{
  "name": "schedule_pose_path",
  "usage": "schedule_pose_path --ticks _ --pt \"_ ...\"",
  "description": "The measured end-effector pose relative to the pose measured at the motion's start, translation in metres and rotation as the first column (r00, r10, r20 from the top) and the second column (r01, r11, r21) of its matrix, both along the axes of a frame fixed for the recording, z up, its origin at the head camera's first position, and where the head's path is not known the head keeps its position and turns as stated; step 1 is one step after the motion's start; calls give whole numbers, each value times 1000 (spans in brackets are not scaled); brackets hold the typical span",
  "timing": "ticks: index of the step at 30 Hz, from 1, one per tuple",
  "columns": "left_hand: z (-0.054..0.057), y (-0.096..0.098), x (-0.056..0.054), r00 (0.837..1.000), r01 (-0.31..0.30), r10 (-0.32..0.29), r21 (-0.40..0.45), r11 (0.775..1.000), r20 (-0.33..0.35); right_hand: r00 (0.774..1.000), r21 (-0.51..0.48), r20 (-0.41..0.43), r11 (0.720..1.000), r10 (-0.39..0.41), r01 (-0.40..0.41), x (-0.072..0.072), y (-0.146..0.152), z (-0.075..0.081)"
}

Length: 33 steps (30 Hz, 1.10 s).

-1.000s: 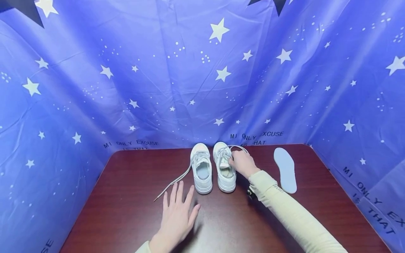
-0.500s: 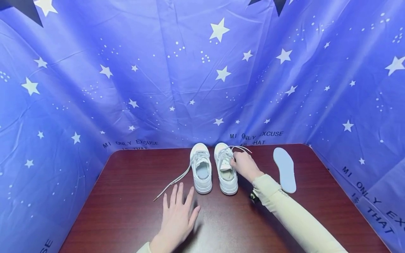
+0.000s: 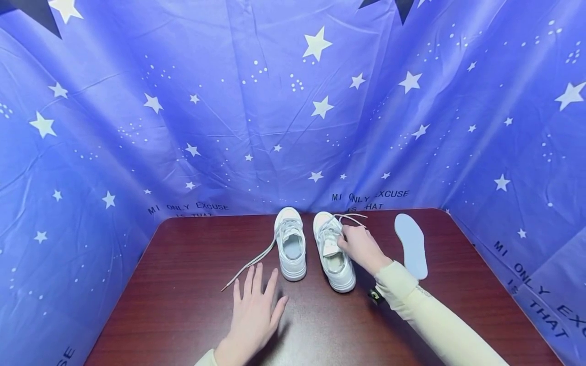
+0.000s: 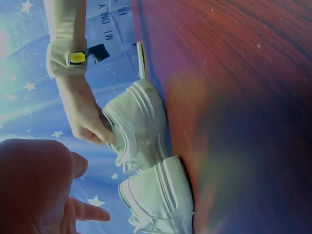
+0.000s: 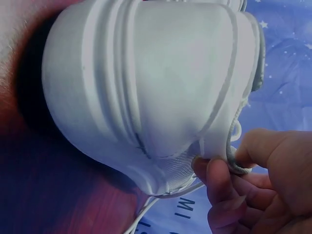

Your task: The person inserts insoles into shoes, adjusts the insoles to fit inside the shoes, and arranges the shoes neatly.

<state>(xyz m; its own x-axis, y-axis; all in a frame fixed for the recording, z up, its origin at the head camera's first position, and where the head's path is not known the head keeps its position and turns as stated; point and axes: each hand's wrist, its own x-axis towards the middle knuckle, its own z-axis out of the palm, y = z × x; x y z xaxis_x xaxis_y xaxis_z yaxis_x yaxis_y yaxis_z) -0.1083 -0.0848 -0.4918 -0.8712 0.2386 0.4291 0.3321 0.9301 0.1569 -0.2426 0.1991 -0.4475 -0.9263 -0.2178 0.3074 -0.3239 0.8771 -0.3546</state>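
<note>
The right hand (image 3: 363, 248) pinches the likely light shoe (image 3: 340, 277) by its seemingly soft, grippable collar (image 5: 240, 73); the left hand (image 3: 254, 317) spreads empty.

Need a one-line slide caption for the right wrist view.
Right hand, fingers pinching a white shoe at the edge of its opening, blue star-patterned cloth behind.

Starry blue curtain (image 3: 274, 119) behind reddish-brown table (image 3: 320, 325)

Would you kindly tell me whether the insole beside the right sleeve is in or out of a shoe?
Out: the insole lies on the table, apart from the shoe that the right hand holds.
</note>
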Motion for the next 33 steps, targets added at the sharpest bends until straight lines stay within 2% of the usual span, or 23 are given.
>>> schedule_pose_path --ticks 13,22,33 --pt "-1 -1 1 999 -12 12 3 1000 40 999 -22 4 998 54 -54 40 6 10" --pt "-2 -2 3 1000 -3 3 14 1000 10 996 23 -7 996 89 -89 64 13 14" --pt "0 -3 4 1000 -6 5 13 1000 10 992 36 1 992 123 -123 93 23 19"
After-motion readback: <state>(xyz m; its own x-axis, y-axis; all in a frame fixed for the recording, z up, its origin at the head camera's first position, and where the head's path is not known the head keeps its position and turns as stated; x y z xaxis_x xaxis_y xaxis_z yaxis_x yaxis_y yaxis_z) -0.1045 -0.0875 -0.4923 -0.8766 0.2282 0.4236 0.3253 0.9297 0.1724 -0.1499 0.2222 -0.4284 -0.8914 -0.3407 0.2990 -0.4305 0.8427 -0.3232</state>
